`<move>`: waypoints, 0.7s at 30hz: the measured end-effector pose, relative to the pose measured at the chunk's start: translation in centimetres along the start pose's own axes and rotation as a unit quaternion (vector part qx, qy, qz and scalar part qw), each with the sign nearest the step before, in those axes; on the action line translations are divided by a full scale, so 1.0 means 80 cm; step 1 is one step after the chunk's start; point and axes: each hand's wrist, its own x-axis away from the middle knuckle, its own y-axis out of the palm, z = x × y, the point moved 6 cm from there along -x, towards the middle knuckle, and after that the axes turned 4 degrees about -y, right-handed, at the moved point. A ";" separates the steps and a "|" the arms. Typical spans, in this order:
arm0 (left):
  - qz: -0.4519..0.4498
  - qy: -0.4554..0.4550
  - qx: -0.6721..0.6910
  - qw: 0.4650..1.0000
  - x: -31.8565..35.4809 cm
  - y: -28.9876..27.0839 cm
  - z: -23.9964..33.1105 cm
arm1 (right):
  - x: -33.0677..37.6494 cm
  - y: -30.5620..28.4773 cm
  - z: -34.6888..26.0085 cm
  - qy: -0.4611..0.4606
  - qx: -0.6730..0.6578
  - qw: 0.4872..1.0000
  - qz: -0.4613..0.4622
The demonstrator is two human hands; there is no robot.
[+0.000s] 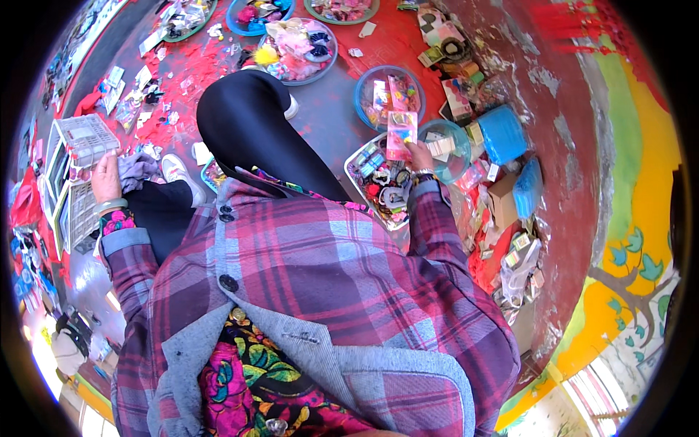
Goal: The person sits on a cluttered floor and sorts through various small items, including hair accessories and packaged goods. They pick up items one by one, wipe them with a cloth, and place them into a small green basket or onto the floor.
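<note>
Right hand [420, 156] with its grip clamped on a pink package [402, 135], above the far right corner of a white tray [349, 166] on the floor [320, 113], left hand [107, 178] at a white basket's [81, 138] right edge, whether its grip is closed I cannot tell, grey cloth [138, 171] just beside

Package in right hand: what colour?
The package is mostly pink; it shows best in the head view.
</note>
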 end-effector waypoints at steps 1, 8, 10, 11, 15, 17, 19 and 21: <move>-0.003 -0.001 0.001 1.000 0.001 0.004 0.003 | -0.023 0.011 -0.008 -0.036 0.040 0.999 -0.001; 0.040 -0.041 -0.009 0.998 0.028 -0.027 0.001 | -0.085 0.116 -0.097 -0.026 0.172 0.985 0.012; 0.025 -0.024 0.036 0.999 0.023 0.013 0.015 | -0.143 0.057 -0.070 -0.081 0.220 0.970 0.066; 0.014 -0.030 0.039 0.999 0.020 0.035 0.021 | -0.166 0.030 -0.065 -0.109 0.245 0.959 0.091; 0.039 -0.044 -0.038 0.998 0.049 -0.003 0.051 | -0.123 0.094 -0.104 -0.032 0.420 0.903 0.080; 0.048 -0.043 -0.055 0.996 0.051 -0.006 0.034 | -0.106 0.093 -0.113 -0.091 0.409 0.901 0.113; 0.045 -0.018 -0.072 0.996 0.058 -0.011 0.040 | -0.087 0.115 -0.136 -0.147 0.448 0.870 0.146; 0.031 -0.012 -0.143 0.989 0.057 -0.006 0.054 | -0.093 0.102 -0.133 -0.131 0.389 0.907 0.099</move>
